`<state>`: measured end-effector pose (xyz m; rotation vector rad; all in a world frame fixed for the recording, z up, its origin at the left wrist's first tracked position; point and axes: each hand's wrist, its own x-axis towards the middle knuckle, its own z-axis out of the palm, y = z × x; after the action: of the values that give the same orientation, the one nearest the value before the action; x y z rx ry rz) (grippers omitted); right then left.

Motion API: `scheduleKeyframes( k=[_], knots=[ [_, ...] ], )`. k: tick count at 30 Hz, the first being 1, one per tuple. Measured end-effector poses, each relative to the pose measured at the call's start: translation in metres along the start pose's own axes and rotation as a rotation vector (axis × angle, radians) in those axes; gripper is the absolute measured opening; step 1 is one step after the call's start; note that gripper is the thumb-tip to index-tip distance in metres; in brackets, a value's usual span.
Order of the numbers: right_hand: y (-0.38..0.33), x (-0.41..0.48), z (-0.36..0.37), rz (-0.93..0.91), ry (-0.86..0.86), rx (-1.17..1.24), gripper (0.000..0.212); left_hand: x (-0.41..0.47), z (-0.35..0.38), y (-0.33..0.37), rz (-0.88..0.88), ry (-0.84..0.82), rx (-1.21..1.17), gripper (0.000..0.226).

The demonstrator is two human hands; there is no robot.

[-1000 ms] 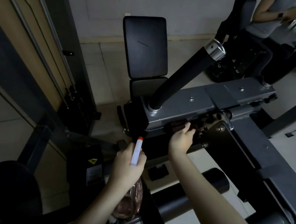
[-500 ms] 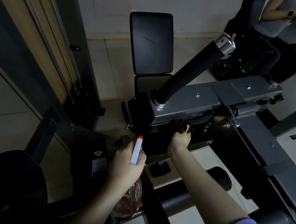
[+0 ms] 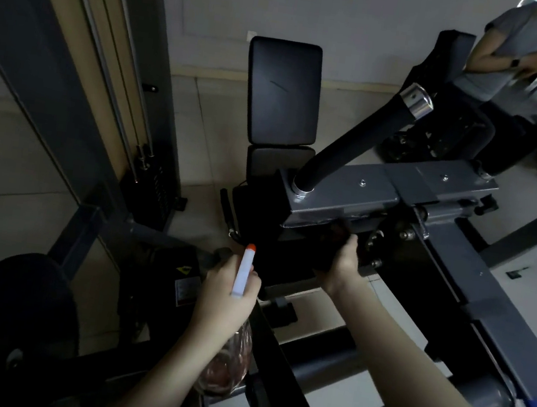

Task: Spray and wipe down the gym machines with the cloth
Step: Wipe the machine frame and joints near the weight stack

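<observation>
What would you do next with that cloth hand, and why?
Probably slide the right hand sideways along the underside of the grey metal block. The dark cloth is pressed against its lower front edge, while the left hand holds the spray bottle back, not aimed there.

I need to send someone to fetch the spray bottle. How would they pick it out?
Start at the grey machine frame with the black padded bar. Below and left of it, the left hand holds the spray bottle. Nothing else nearby has its clear ribbed body and white, orange-tipped nozzle.
</observation>
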<state>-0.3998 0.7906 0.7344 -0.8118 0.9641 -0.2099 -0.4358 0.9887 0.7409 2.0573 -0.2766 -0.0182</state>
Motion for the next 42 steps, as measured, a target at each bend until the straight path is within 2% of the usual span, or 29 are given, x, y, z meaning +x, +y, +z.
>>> scheduleKeyframes(
  k=[2,5,8,12,15,18,25,32,36,39,42],
  knots=[
    [0.007,-0.012,0.022,-0.025,-0.04,0.03,0.06,-0.002,0.0,0.001,-0.009,-0.004,-0.017,0.01],
    [0.034,-0.032,0.046,-0.113,0.036,-0.058,0.06,-0.007,-0.001,0.001,-0.018,-0.006,-0.033,0.013],
    [0.055,-0.027,0.053,-0.078,0.064,-0.118,0.057,-0.011,-0.002,-0.001,-0.028,-0.024,-0.038,0.02],
    [0.054,-0.022,0.047,-0.137,0.116,-0.146,0.053,-0.018,-0.01,-0.006,-0.027,-0.018,-0.012,0.009],
    [0.054,-0.022,0.046,-0.111,0.096,-0.093,0.053,-0.026,-0.019,-0.01,-0.016,-0.023,0.003,0.008],
    [0.054,-0.033,0.048,-0.028,-0.022,-0.05,0.046,-0.035,-0.023,-0.014,-0.044,-0.059,0.003,0.008],
    [0.038,-0.064,0.041,0.031,-0.193,-0.363,0.03,-0.054,-0.017,-0.02,-0.104,-0.115,-0.036,0.01],
    [0.033,-0.1,0.018,0.068,-0.235,-0.789,0.032,-0.08,-0.032,-0.031,-0.117,-0.155,-0.055,0.011],
    [0.049,-0.133,0.016,-0.073,-0.241,-0.981,0.037,-0.103,-0.047,-0.048,-0.158,-0.102,-0.065,0.011],
    [0.073,-0.16,0.021,-0.196,-0.284,-0.992,0.027,-0.126,-0.057,-0.068,-0.219,-0.067,-0.035,0.009],
    [0.113,-0.182,0.021,-0.263,-0.326,-1.054,0.029,-0.158,-0.067,-0.091,-0.252,-0.005,0.003,0.016]
  ],
)
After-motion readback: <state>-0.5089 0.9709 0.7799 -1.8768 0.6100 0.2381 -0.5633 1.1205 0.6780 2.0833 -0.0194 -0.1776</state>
